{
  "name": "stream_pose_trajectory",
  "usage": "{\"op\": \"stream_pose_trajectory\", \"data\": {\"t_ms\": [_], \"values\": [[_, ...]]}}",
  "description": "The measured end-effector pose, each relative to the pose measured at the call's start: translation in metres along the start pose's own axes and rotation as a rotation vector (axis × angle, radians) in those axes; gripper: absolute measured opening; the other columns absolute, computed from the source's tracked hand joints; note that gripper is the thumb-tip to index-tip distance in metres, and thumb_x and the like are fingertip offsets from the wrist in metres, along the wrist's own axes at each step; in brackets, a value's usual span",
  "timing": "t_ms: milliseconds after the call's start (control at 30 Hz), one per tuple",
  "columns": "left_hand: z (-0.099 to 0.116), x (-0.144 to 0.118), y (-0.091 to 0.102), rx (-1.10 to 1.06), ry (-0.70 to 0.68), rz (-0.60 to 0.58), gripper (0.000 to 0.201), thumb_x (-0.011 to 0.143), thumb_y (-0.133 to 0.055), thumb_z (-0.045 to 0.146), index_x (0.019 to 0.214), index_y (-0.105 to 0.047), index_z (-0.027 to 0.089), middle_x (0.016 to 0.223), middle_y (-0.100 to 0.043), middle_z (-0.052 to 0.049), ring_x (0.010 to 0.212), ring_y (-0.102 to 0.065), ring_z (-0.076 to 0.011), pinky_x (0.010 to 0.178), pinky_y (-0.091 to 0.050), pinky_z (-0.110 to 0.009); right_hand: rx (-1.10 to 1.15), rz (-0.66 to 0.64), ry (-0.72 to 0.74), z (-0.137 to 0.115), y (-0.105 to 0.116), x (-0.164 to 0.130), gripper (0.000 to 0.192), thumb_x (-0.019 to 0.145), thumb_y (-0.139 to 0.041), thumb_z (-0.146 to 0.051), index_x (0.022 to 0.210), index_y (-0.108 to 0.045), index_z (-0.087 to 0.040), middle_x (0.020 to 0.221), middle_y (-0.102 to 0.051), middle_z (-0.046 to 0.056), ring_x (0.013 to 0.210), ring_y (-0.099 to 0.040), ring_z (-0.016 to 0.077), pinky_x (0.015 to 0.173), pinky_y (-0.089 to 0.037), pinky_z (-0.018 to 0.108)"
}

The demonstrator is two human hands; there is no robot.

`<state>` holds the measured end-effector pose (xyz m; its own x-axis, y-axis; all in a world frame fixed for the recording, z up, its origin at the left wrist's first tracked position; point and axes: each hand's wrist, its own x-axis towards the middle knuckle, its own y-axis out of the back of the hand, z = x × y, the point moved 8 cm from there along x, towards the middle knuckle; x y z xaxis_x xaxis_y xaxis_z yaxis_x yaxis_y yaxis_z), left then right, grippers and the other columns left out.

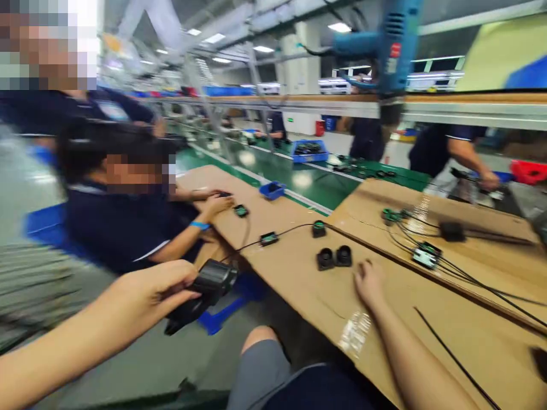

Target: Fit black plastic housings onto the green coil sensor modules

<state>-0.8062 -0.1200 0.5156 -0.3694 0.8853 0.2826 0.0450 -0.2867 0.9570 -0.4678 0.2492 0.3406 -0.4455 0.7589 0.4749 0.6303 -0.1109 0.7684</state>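
My left hand point(168, 285) is closed on a black plastic housing point(216, 277) at the left, held off the table's edge above the floor. Another dark piece hangs below that housing; whether the two are joined I cannot tell. My right hand point(370, 282) rests on the brown tabletop point(294, 273), fingers loosely apart, with nothing visible in them. Just left of its fingertips stand two black square parts with round openings point(334, 258). Beyond them lie a small black-and-green part point(318, 229) and a cabled box with a green board point(269, 238).
A co-worker point(123, 222) sits at the left, hands over the same table. A blue power screwdriver point(393, 51) hangs overhead. On the right board are cabled circuit parts point(426, 255). Behind runs a green conveyor point(299, 177) carrying a blue bin point(309, 151). A small blue tray point(272, 190) stands nearer.
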Motion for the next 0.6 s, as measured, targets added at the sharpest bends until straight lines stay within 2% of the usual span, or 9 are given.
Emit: {"op": "stream_pose_trajectory", "data": {"t_ms": [67, 100, 167, 233, 333, 433, 533, 600], "values": [[0.052, 0.073, -0.063, -0.056, -0.140, -0.145, 0.050, 0.092, -0.030, 0.049, 0.078, -0.061, 0.013, 0.072, -0.060, 0.009, 0.073, -0.052, -0.0060, 0.080, -0.039, -0.020, -0.025, -0.010, -0.022, 0.003, 0.001, -0.007, 0.027, 0.083, -0.064, -0.026, 0.108, -0.067, -0.016, 0.135, -0.056, 0.022, 0.119, -0.053, 0.0376, 0.100, -0.045, 0.054], [0.076, 0.099, -0.091, -0.072, -0.180, -0.199, 0.040, 0.091, -0.033, 0.040, 0.077, -0.060, 0.014, 0.075, -0.062, 0.008, 0.076, -0.055, -0.0082, 0.080, -0.040, -0.020, -0.020, -0.019, -0.014, 0.009, 0.004, -0.011, 0.029, 0.083, -0.066, -0.025, 0.110, -0.066, -0.017, 0.139, -0.054, 0.021, 0.121, -0.052, 0.0372, 0.102, -0.044, 0.053], [0.112, 0.135, -0.135, -0.083, -0.208, -0.258, 0.023, 0.086, -0.040, 0.023, 0.079, -0.061, 0.017, 0.085, -0.066, 0.003, 0.084, -0.060, -0.0139, 0.080, -0.044, -0.022, 0.018, -0.035, 0.021, 0.022, 0.015, -0.020, 0.031, 0.083, -0.068, -0.023, 0.113, -0.065, -0.018, 0.140, -0.053, 0.019, 0.124, -0.050, 0.0363, 0.104, -0.044, 0.053], [0.134, 0.155, -0.162, -0.077, -0.218, -0.277, 0.022, 0.084, -0.042, 0.012, 0.083, -0.063, 0.017, 0.093, -0.068, -0.004, 0.089, -0.063, -0.0192, 0.082, -0.047, -0.027, 0.070, -0.012, 0.050, 0.036, 0.035, -0.019, 0.028, 0.087, -0.064, -0.023, 0.115, -0.064, -0.019, 0.132, -0.057, 0.017, 0.121, -0.051, 0.0336, 0.104, -0.045, 0.051], [0.146, 0.174, -0.179, -0.061, -0.219, -0.216, 0.029, 0.088, -0.036, 0.010, 0.089, -0.065, 0.016, 0.098, -0.067, -0.011, 0.091, -0.064, -0.0237, 0.083, -0.049, -0.033, 0.068, 0.075, 0.104, 0.045, 0.071, 0.019, 0.024, 0.095, -0.055, -0.028, 0.116, -0.063, -0.019, 0.119, -0.063, 0.015, 0.113, -0.055, 0.0296, 0.100, -0.046, 0.047], [0.144, 0.180, -0.181, -0.102, -0.219, -0.037, 0.031, 0.094, -0.036, 0.018, 0.101, -0.066, 0.017, 0.105, -0.066, -0.013, 0.092, -0.064, -0.0259, 0.084, -0.052, -0.038, -0.104, 0.173, 0.132, 0.042, 0.098, 0.091, 0.028, 0.097, -0.052, -0.036, 0.114, -0.064, -0.017, 0.120, -0.064, 0.016, 0.113, -0.054, 0.0314, 0.097, -0.044, 0.048], [0.132, 0.158, -0.177, -0.182, -0.155, 0.285, 0.028, 0.096, -0.048, 0.033, 0.114, -0.065, 0.019, 0.118, -0.066, -0.015, 0.105, -0.064, -0.0304, 0.093, -0.053, -0.046, -0.354, 0.201, 0.079, 0.051, 0.100, 0.165, 0.034, 0.093, -0.055, -0.043, 0.108, -0.067, -0.015, 0.120, -0.065, 0.022, 0.108, -0.057, 0.0362, 0.092, -0.043, 0.051], [0.121, 0.138, -0.180, -0.223, -0.041, 0.474, 0.040, 0.093, -0.059, 0.039, 0.128, -0.059, 0.020, 0.133, -0.060, -0.018, 0.125, -0.057, -0.0356, 0.105, -0.048, -0.054, -0.504, 0.131, 0.016, 0.074, 0.081, 0.212, 0.038, 0.087, -0.059, -0.050, 0.097, -0.070, -0.015, 0.102, -0.069, 0.024, 0.097, -0.061, 0.0396, 0.084, -0.044, 0.052]]}}
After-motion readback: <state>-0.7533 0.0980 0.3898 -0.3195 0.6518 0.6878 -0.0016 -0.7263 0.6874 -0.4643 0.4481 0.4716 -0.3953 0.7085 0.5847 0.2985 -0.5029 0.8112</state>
